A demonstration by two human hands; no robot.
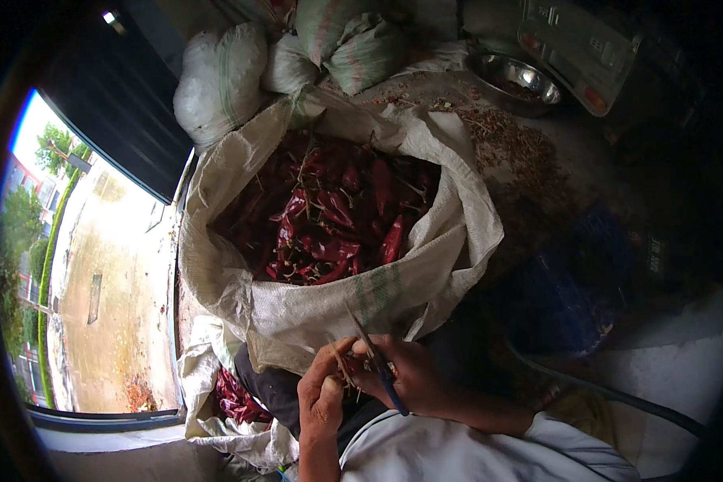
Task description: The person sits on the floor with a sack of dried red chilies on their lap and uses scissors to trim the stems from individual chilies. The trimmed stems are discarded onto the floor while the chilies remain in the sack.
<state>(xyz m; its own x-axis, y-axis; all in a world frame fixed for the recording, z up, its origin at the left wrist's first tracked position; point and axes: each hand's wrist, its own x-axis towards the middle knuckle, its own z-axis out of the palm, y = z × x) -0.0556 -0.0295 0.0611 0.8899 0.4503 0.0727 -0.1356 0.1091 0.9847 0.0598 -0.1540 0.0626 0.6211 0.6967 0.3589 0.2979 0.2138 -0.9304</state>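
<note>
While beside sack rim (353, 309), both hands (377, 381).

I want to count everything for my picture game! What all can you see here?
open sack: one, whitish woven, centre
dried chillies: many, dark red, inside the open sack
tied sacks: several, white and greenish, behind it
metal bowl: one, silver, upper right
chilli bits: scattered, reddish, beside the bowl
scissors: one pair, blue-handled, in right hand
left hand: holding a chilli stem
right hand: gripping the scissors
</note>
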